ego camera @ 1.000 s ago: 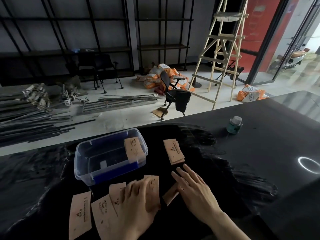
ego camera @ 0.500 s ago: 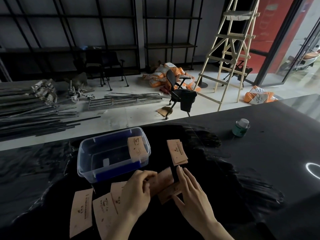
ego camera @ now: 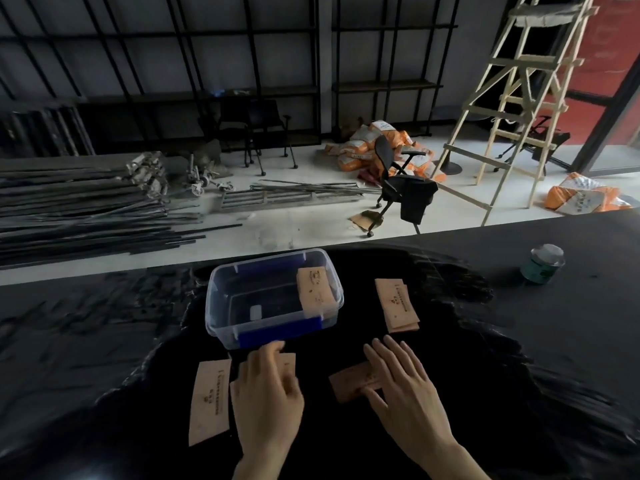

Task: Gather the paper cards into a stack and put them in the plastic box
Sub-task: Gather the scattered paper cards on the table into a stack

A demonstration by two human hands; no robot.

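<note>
A clear plastic box (ego camera: 221,292) with blue clips stands on the black table, and one tan paper card (ego camera: 316,289) leans inside its right end. My left hand (ego camera: 268,393) lies flat over cards just in front of the box, hiding most of them. One card (ego camera: 210,400) lies uncovered to its left. My right hand (ego camera: 401,382) presses flat, fingers spread, on a small pile of cards (ego camera: 349,381). Another short stack of cards (ego camera: 397,304) lies right of the box, apart from both hands.
A green jar with a silver lid (ego camera: 542,264) stands on the table (ego camera: 554,341) at the far right. Beyond the table's far edge are the floor, metal rods, an office chair and a wooden ladder.
My left hand has let go of the card it passed across and moved back left onto the cards before the box. My right hand now holds the passed cards flat on the table.
</note>
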